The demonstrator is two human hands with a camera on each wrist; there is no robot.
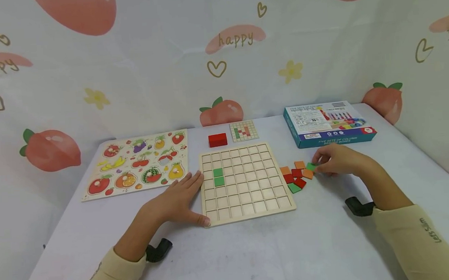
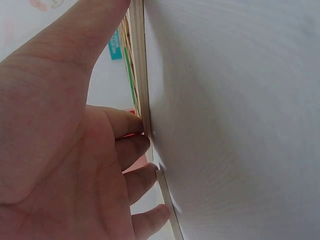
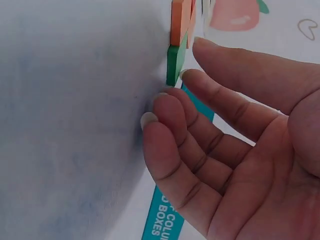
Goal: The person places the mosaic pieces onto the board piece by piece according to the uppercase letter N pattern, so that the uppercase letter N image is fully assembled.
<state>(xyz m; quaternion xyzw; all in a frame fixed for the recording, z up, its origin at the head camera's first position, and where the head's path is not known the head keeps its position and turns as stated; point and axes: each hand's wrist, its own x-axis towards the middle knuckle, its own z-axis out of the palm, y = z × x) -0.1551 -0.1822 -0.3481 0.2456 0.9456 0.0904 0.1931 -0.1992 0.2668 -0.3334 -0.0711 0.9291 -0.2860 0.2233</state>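
A wooden grid board [image 1: 246, 198] lies in the middle of the table, with two green tiles [image 1: 218, 172] set in its left part, one above the other. My left hand [image 1: 179, 199] rests at the board's left edge, thumb at the near corner and fingers fairly straight. To the right of the board lies a loose pile of red tiles [image 1: 288, 178], orange tiles [image 1: 300, 165] and green ones. At the pile's right side, my right hand [image 1: 337, 159] has its thumb and index fingertip beside a green tile [image 3: 175, 64]. Its other fingers curl loosely with nothing in them.
A fruit puzzle board [image 1: 134, 166] lies on the left, close to my left fingers. Behind the grid board are a red block [image 1: 217, 140] and a small pattern card [image 1: 244, 131]. A boxed set [image 1: 330, 124] lies at the back right, beyond my right hand.
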